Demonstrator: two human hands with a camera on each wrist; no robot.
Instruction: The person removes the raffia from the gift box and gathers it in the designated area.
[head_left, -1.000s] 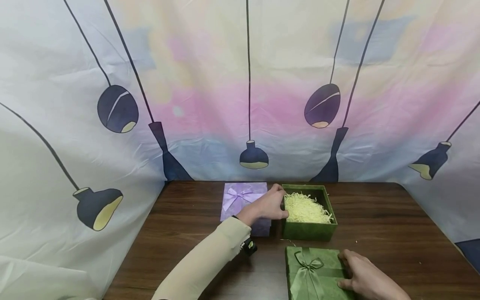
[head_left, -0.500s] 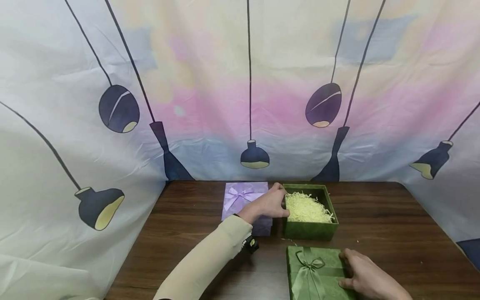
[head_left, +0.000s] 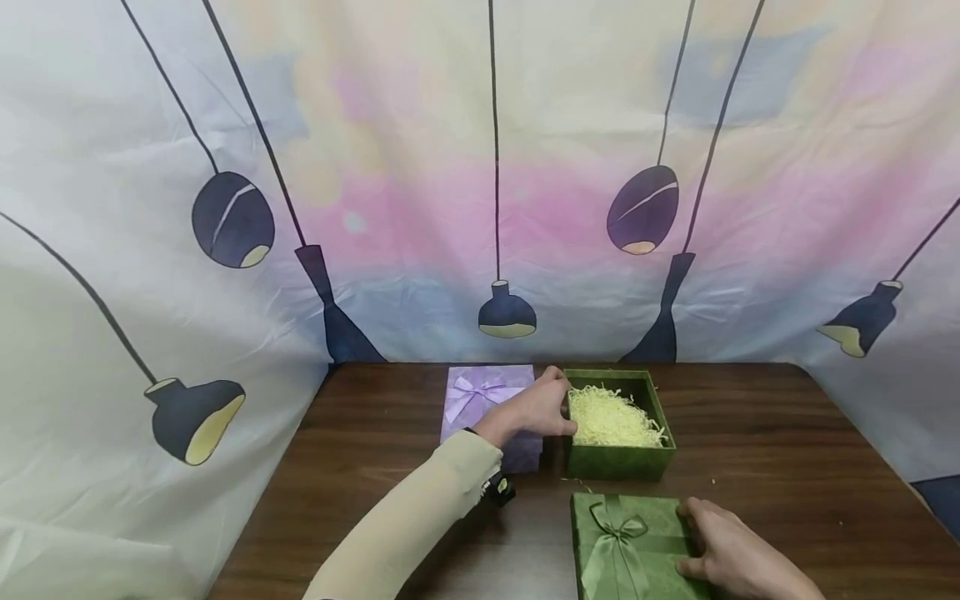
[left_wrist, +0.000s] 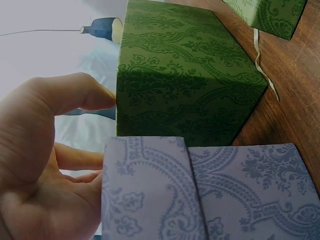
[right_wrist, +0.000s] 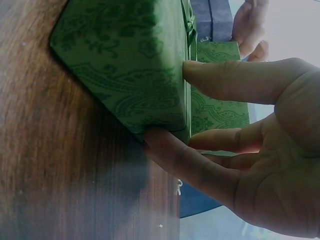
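An uncovered green patterned gift box [head_left: 618,462] holds pale yellow shredded paper [head_left: 609,417]. At its left wall, my left hand [head_left: 536,408] grips the rim, the thumb toward the front; in the left wrist view the thumb tip [left_wrist: 107,100] meets the box edge, other fingers partly hidden behind a lilac box [left_wrist: 145,195]. Nearer me lies a green lid [head_left: 663,521] with a satin bow [head_left: 618,533]. My right hand [head_left: 738,554] holds the lid by its right side, thumb on the top edge, and a finger [right_wrist: 195,167] reaches round its corner in the right wrist view.
The lilac gift box with a ribbon bow [head_left: 480,392] stands closed left of the green box, under my left wrist. A thin pale strand [head_left: 576,481] lies between box and lid. The dark wood table [head_left: 780,450] backs onto a printed curtain [head_left: 420,208].
Hands, boxes and lid keep their places on the table. Only the head view shifts very slightly.
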